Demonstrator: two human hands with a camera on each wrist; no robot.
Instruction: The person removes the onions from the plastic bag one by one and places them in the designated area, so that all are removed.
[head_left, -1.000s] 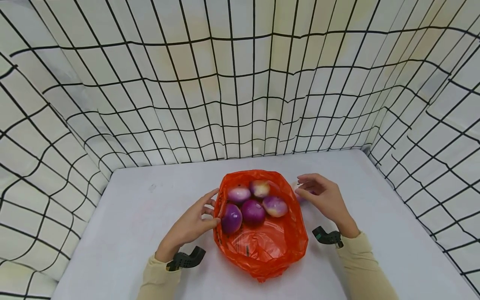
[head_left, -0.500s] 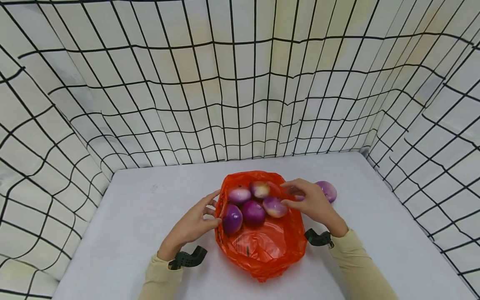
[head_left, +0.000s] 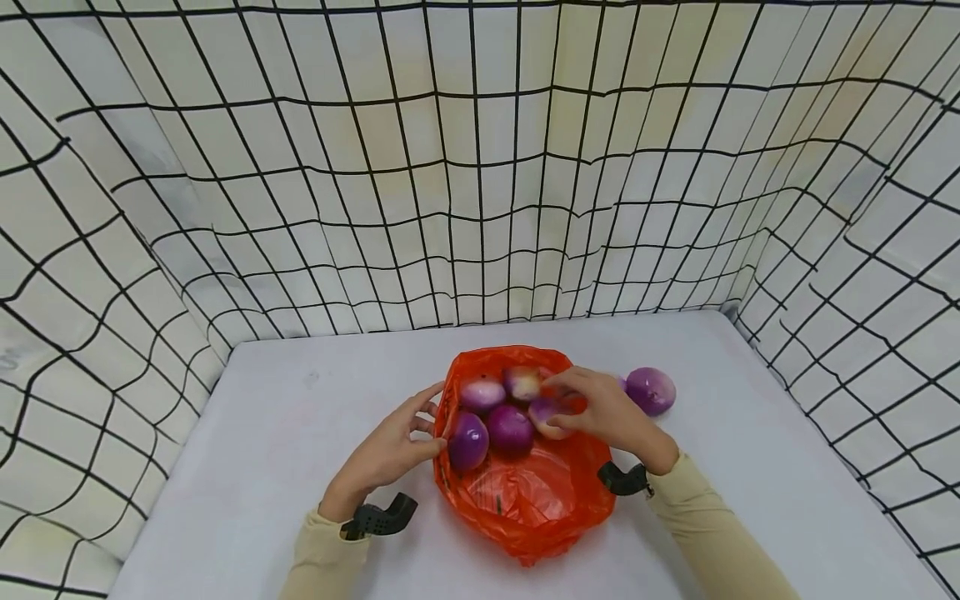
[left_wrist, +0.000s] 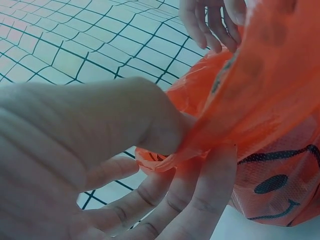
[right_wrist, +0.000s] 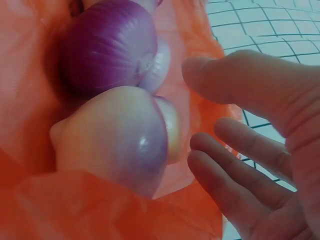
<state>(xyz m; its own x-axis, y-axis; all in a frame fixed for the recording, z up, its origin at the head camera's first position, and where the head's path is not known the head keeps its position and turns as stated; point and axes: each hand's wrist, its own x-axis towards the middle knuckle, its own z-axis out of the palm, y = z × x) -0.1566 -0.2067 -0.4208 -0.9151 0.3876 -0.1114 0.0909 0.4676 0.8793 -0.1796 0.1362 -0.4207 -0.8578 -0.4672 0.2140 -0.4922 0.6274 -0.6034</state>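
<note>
A red plastic bag [head_left: 525, 492] stands with its mouth wide, holding several peeled red onions. My left hand [head_left: 390, 446] pinches the bag's left rim between thumb and fingers; in the left wrist view the thin film [left_wrist: 260, 100] folds over those fingers. My right hand [head_left: 607, 410] reaches in over the right rim, thumb and fingers spread around nothing. Nearest to it is a pale, purple-tinged onion [right_wrist: 112, 140]. Beside that lies a dark purple onion [right_wrist: 107, 47]. Another purple onion [head_left: 468, 442] rests against the left wall, close to my left fingers.
On the white table [head_left: 300, 417], right of the bag, lies a purple onion [head_left: 651, 392], with part of another behind my right hand. A white wall with a black grid [head_left: 487, 167] closes off the back and both sides.
My right hand has moved left from beside the bag to over the onions inside, uncovering the onion on the table. My left hand keeps its hold on the rim.
</note>
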